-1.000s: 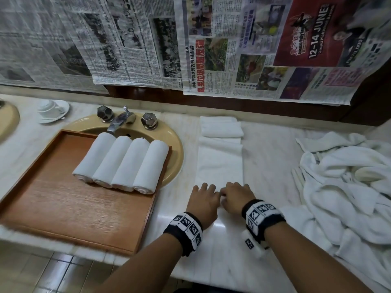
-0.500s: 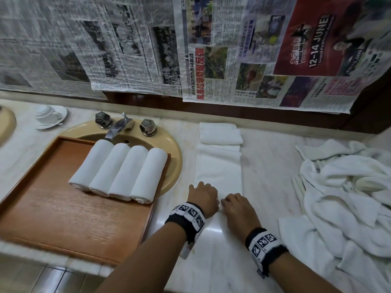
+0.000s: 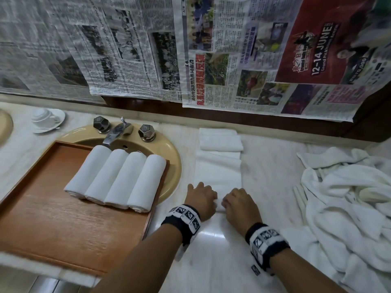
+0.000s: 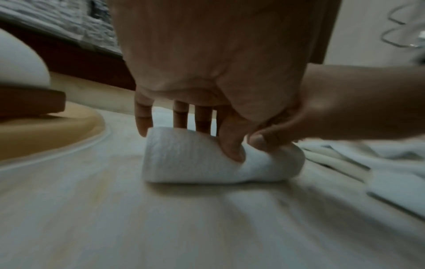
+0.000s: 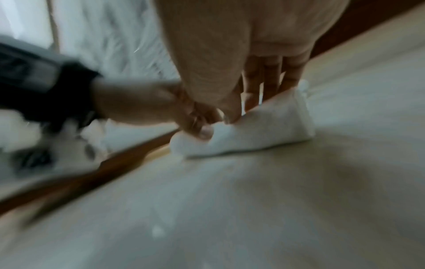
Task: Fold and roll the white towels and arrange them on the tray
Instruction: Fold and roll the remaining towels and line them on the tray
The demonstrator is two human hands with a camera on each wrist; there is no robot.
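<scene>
Pale marble counter, newspaper sheets hung on the wall behind. Folded towel strip lies lengthwise, running away from the person; its near end is a small roll lying crosswise. Left hand and right hand, side by side, both pinch that roll, thumbs beneath, fingers over. Wooden tray at left carries four rolled towels.

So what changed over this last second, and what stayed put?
Both hands, left hand and right hand, gripped the near end of the folded towel strip and began rolling it away from the person; a short roll now sits under the fingers. The four rolled towels on the tray and the loose towel pile stayed put.
</scene>
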